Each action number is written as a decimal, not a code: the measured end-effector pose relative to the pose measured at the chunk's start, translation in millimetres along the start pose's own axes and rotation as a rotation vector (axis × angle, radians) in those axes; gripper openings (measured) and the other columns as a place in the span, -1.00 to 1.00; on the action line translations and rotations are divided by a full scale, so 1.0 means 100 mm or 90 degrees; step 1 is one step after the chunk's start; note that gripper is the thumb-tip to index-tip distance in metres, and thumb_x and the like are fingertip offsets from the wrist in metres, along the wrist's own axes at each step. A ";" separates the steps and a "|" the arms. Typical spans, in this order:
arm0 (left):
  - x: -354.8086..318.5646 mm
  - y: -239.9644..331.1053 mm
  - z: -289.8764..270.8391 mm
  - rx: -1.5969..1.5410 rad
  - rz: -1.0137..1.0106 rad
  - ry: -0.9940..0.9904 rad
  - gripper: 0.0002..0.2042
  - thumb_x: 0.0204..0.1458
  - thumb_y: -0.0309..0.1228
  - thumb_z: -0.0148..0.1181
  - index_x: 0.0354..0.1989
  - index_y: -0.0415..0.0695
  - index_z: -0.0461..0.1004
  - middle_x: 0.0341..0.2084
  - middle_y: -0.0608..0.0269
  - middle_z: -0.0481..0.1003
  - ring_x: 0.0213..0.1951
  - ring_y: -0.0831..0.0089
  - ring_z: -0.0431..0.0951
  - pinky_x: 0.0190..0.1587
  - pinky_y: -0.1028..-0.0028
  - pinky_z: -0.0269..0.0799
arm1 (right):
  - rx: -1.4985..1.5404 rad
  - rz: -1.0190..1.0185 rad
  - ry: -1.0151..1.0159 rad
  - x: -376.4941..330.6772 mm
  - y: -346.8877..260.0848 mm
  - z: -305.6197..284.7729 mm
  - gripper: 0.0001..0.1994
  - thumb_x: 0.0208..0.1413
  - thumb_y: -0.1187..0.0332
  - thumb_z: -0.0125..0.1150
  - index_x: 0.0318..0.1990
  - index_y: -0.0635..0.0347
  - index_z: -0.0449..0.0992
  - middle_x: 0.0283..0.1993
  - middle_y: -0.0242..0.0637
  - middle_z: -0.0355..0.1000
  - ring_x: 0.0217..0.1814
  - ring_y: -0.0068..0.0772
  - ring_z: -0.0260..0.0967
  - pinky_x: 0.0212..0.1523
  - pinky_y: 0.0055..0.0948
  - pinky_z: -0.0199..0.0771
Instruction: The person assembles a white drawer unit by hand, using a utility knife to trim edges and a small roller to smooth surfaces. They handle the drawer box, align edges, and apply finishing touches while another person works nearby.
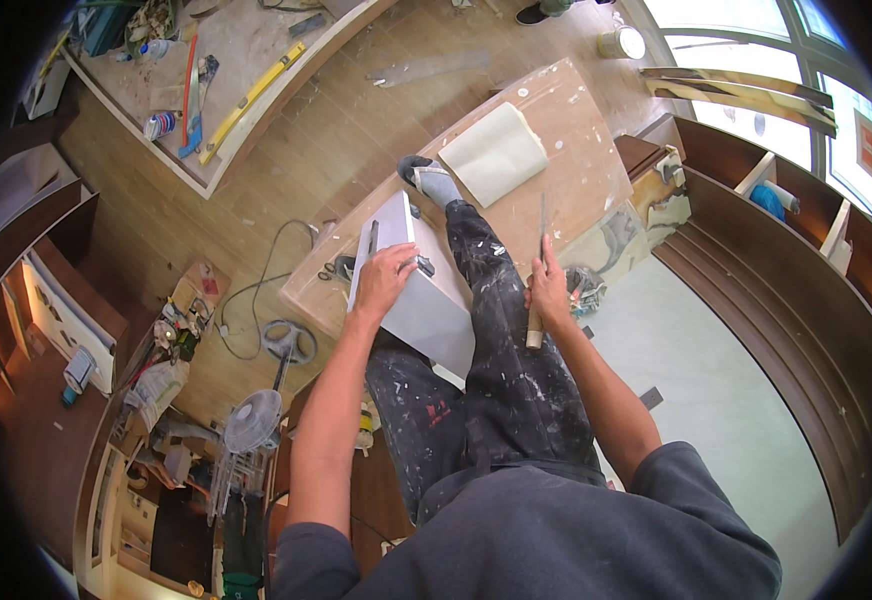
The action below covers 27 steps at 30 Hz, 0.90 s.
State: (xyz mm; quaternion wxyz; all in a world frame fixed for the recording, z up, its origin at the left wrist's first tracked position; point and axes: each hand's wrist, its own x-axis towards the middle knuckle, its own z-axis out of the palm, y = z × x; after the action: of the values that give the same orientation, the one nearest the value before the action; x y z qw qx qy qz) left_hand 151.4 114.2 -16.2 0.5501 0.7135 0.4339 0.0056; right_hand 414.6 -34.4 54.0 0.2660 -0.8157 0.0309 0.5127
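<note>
A grey-white box-shaped panel [424, 318] leans against my legs above a low wooden board, with dark fittings along its upper edge. My left hand [384, 280] rests at that edge, fingers curled over it beside a small black fitting [425, 265]. Any small item under those fingers is hidden. In my right hand [548, 290] is a slim hand tool [534, 332] with a wooden handle and a narrow grey blade, perhaps a file, pointing away from me. It is held above my right thigh, apart from the panel.
Beneath my feet lies the wooden board [586, 130], bearing a cream sheet [496, 152] and scissors [328, 271]. A yellow spirit level [253, 102] lies at far left. A pedestal fan [253, 418] and cable stand left. Dark shelving [806, 250] lines the right; a bucket [621, 43] is far right.
</note>
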 end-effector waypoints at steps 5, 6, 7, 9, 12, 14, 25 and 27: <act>0.28 -0.08 -0.31 0.073 0.067 -0.194 -0.80 0.00 -0.40 0.35 -0.21 -0.21 0.63 -0.15 0.06 0.61 -0.12 0.11 0.61 -0.03 0.29 0.52 | 0.047 0.014 -0.065 -0.14 -0.06 0.21 -0.42 0.41 0.29 -0.07 0.51 -0.32 -0.04 -0.59 -0.50 0.13 -0.68 -0.60 0.13 -0.68 -0.52 0.29; 0.34 -0.05 -0.35 0.086 0.064 -0.209 -0.80 0.02 -0.38 0.35 -0.22 -0.20 0.63 -0.17 0.05 0.61 -0.13 0.11 0.61 -0.05 0.28 0.53 | 0.037 0.019 -0.068 -0.16 -0.09 0.24 -0.42 0.41 0.29 -0.07 0.51 -0.33 -0.04 -0.57 -0.49 0.15 -0.68 -0.60 0.14 -0.68 -0.52 0.29; 0.38 -0.01 -0.38 0.098 0.061 -0.223 -0.80 0.03 -0.36 0.34 -0.23 -0.20 0.63 -0.18 0.05 0.61 -0.14 0.11 0.62 -0.06 0.28 0.53 | 0.033 0.013 -0.074 -0.17 -0.10 0.25 -0.42 0.41 0.29 -0.07 0.51 -0.33 -0.04 -0.57 -0.49 0.16 -0.68 -0.60 0.15 -0.68 -0.52 0.29; 0.41 0.11 -0.45 0.142 -0.160 -0.209 -0.74 0.06 -0.32 0.32 -0.15 -0.22 0.61 -0.13 0.01 0.60 -0.11 0.09 0.61 -0.04 0.29 0.53 | 0.024 0.003 -0.087 -0.23 -0.12 0.26 -0.41 0.40 0.30 -0.07 0.51 -0.32 -0.04 -0.57 -0.48 0.16 -0.67 -0.60 0.16 -0.68 -0.52 0.30; 0.14 -0.08 -0.25 0.075 -0.188 -0.070 -0.64 0.11 -0.28 0.28 0.00 -0.26 0.55 -0.04 -0.07 0.56 -0.04 0.08 0.59 0.01 0.29 0.51 | 0.025 0.012 -0.132 -0.27 -0.19 0.30 -0.41 0.40 0.30 -0.07 0.52 -0.32 -0.04 -0.57 -0.48 0.16 -0.67 -0.59 0.18 -0.67 -0.51 0.31; -0.08 -0.23 -0.03 0.064 -0.092 0.015 -0.59 0.12 -0.30 0.26 0.09 -0.28 0.49 0.02 -0.11 0.53 0.02 0.07 0.57 0.06 0.27 0.50 | 0.017 0.013 -0.138 -0.25 -0.20 0.32 -0.41 0.40 0.30 -0.07 0.52 -0.31 -0.05 -0.57 -0.48 0.16 -0.67 -0.59 0.18 -0.67 -0.50 0.32; -0.34 0.02 0.17 0.096 0.031 0.113 -0.62 0.10 -0.46 0.25 0.10 -0.27 0.49 0.07 -0.07 0.51 0.09 0.06 0.53 0.13 0.27 0.45 | -0.003 0.046 -0.171 -0.30 -0.17 0.35 -0.41 0.41 0.31 -0.10 0.52 -0.33 -0.06 -0.54 -0.49 0.16 -0.64 -0.61 0.16 -0.63 -0.52 0.30; -0.32 0.02 0.16 0.074 0.010 0.101 -0.62 0.11 -0.43 0.24 0.10 -0.29 0.48 0.07 -0.09 0.50 0.10 0.05 0.52 0.13 0.25 0.45 | 0.001 0.065 -0.178 -0.32 -0.19 0.33 -0.42 0.41 0.30 -0.10 0.52 -0.33 -0.05 -0.54 -0.49 0.15 -0.64 -0.61 0.15 -0.63 -0.52 0.30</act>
State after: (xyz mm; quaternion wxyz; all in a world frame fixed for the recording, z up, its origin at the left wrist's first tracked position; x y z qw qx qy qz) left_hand 140.3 81.4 -6.1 0.4713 0.7449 0.4704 0.0412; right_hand 379.0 -9.5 77.8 0.2421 -0.7334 0.0350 0.6342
